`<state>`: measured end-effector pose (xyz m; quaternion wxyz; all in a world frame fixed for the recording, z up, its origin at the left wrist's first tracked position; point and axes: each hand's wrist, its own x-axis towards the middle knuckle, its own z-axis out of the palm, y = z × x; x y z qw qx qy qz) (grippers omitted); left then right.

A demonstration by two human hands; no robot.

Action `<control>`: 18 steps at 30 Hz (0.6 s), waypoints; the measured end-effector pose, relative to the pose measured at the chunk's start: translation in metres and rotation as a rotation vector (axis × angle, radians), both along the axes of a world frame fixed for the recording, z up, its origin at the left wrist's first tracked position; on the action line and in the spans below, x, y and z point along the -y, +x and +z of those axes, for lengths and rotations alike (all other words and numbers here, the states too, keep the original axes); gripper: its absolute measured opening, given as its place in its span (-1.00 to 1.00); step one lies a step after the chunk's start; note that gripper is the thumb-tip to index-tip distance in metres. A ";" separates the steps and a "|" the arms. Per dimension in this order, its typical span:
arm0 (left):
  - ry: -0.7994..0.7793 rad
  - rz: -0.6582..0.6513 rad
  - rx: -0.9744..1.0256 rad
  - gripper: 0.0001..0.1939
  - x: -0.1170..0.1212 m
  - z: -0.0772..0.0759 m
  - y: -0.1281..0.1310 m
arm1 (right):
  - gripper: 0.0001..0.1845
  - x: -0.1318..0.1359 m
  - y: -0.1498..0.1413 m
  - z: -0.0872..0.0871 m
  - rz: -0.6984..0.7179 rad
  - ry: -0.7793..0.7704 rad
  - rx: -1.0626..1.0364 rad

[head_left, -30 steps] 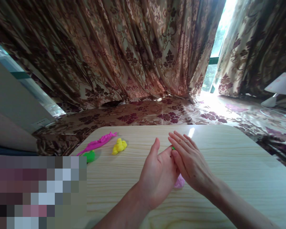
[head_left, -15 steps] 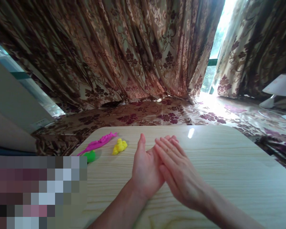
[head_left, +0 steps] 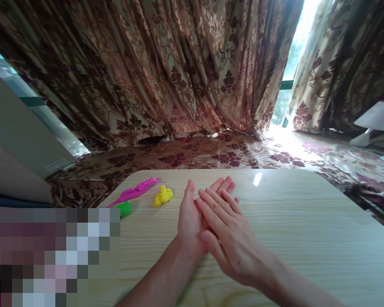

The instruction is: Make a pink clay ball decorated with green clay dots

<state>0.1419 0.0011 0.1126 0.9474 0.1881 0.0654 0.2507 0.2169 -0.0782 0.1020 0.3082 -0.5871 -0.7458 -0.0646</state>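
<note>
My left hand (head_left: 189, 221) is held palm up above the table, its thumb raised and its fingers stretched out. Across its palm lies my right hand (head_left: 233, 238), palm down, with fingers straight and flat. The two palms face each other; whatever may be between them is hidden. Left of my hands, a yellow lump of modelling clay (head_left: 163, 196) rests on the table. Farther left are a long pink piece of modelling clay (head_left: 136, 190) and a round green lump (head_left: 124, 208), partly cut off by the blurred patch.
The pale wood-grain table (head_left: 291, 238) has rounded far corners. Behind it runs a ledge with flowered cloth (head_left: 192, 157), below patterned curtains (head_left: 179, 64). A white lamp (head_left: 377, 116) stands at the right. Pixelated blocks (head_left: 51, 256) cover the lower left.
My right hand has slid back and slightly left over the left palm, so more of the left fingers shows beyond it. The clay pieces lie as before.
</note>
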 end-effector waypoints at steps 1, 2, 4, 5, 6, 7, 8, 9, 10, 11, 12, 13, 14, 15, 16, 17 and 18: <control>-0.013 -0.031 0.004 -0.30 0.002 -0.003 0.002 | -0.41 -0.003 -0.001 0.001 -0.027 -0.014 -0.024; -0.024 -0.069 0.008 -0.30 0.005 -0.005 0.003 | -0.42 -0.006 0.001 0.002 -0.073 -0.022 -0.048; -0.038 -0.149 0.015 -0.33 0.008 -0.003 0.003 | -0.48 -0.010 0.008 0.001 -0.187 -0.013 -0.085; -0.036 -0.179 0.018 -0.33 0.008 -0.001 0.002 | -0.50 -0.010 0.012 0.000 -0.220 0.000 -0.086; -0.031 -0.187 0.017 -0.32 0.007 0.002 0.000 | -0.51 -0.008 0.014 -0.001 -0.219 0.014 -0.075; -0.024 -0.169 0.012 -0.31 0.005 0.005 -0.002 | -0.50 -0.005 0.014 -0.002 -0.188 0.026 -0.054; -0.015 -0.124 0.005 -0.29 0.001 0.007 -0.004 | -0.49 -0.002 0.012 -0.003 -0.133 0.033 -0.030; -0.006 -0.065 0.000 -0.28 -0.001 0.007 -0.005 | -0.47 0.001 0.008 -0.003 -0.074 0.029 -0.011; 0.003 -0.011 -0.003 -0.27 -0.004 0.007 -0.005 | -0.44 0.002 0.003 -0.002 -0.018 0.014 0.002; 0.011 0.026 -0.007 -0.26 -0.005 0.005 -0.004 | -0.42 0.001 -0.001 -0.001 0.018 -0.006 0.006; 0.014 0.044 -0.013 -0.26 -0.005 0.003 -0.002 | -0.40 -0.001 -0.004 0.000 0.023 -0.025 -0.001; 0.015 0.040 -0.018 -0.26 -0.004 0.000 0.000 | -0.40 -0.005 -0.006 0.002 -0.003 -0.041 -0.016; 0.007 0.018 -0.032 -0.28 -0.002 -0.001 0.002 | -0.40 -0.010 -0.006 0.003 -0.052 -0.047 -0.033; -0.001 0.000 -0.042 -0.31 -0.001 -0.002 0.003 | -0.42 -0.014 -0.006 0.004 -0.118 -0.045 -0.051; -0.002 -0.020 -0.044 -0.33 0.000 -0.002 0.004 | -0.44 -0.016 -0.006 0.005 -0.179 -0.036 -0.062; 0.003 -0.029 -0.044 -0.33 0.000 -0.002 0.003 | -0.45 -0.017 -0.007 0.004 -0.216 -0.027 -0.061; 0.014 -0.026 -0.042 -0.34 -0.002 -0.001 0.001 | -0.44 -0.016 -0.009 0.004 -0.214 -0.023 -0.048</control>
